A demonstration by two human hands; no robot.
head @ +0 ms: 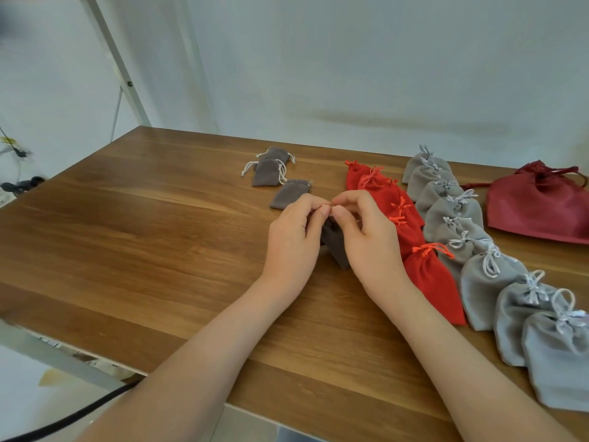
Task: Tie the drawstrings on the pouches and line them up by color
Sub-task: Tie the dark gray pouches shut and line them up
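Observation:
A small dark brown-grey pouch [335, 244] lies on the wooden table [143, 224] between my hands. My left hand [294, 237] and my right hand [366, 237] meet above its top, fingertips pinching its drawstring, which is mostly hidden by the fingers. Three more brown-grey pouches [269, 172] lie in a loose line behind my hands. To the right runs a row of red pouches [430, 282] with tied orange strings. Beside it is a longer row of light grey pouches [490, 282] with tied white strings.
A larger dark red drawstring bag [538, 208] lies at the far right by the wall. A white metal frame [118, 62] rises at the back left. A black cable [63, 419] hangs below the table's front-left edge.

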